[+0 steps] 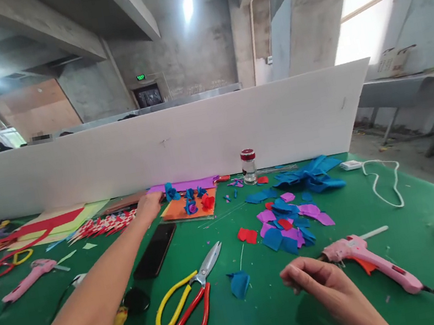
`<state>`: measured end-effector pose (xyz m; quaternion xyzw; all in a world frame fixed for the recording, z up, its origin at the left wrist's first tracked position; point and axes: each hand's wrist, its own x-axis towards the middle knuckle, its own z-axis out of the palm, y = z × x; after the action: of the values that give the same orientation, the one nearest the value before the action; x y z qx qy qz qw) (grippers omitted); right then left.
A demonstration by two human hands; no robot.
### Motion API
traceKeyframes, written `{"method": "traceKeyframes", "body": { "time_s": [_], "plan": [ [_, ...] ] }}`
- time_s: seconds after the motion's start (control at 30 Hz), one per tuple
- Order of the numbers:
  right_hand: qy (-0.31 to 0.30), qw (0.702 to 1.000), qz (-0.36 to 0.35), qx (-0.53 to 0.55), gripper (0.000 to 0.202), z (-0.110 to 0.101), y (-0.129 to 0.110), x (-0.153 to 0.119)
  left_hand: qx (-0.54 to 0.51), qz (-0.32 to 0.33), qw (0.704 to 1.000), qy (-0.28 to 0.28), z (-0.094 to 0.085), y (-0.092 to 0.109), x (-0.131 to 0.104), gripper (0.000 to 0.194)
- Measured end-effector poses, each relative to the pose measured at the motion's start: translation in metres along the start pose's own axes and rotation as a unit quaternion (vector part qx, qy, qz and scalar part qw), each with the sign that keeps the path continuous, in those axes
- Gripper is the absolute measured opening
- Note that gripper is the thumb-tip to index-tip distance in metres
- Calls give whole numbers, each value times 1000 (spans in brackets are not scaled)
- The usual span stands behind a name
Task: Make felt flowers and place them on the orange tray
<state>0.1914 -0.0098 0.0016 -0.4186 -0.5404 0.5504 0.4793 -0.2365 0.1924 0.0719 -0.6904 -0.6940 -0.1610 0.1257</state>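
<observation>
Glue gun point(368, 259), pink, on green table point(304, 323), nozzle toward right hand point(327, 286), long axis slanting to near right, thumb and fingers drawn together, left hand point(149, 205) by purple paper point(187, 185), both grips unclear

Glossy black phone point(155, 251), smooth-screened.

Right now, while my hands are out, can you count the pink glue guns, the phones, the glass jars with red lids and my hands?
Pink glue guns: 2
Phone: 1
Glass jar with a red lid: 1
Your hands, left hand and right hand: 2
Total: 6
</observation>
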Motion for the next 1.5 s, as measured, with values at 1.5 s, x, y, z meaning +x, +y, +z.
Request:
{"method": "traceKeyframes", "body": {
  "time_s": [1.5],
  "plan": [
    [-120, 989, 52, -63, 44, 12, 12, -1, 41, 32, 997, 58, 87, -37, 45, 27]
  ]
}}
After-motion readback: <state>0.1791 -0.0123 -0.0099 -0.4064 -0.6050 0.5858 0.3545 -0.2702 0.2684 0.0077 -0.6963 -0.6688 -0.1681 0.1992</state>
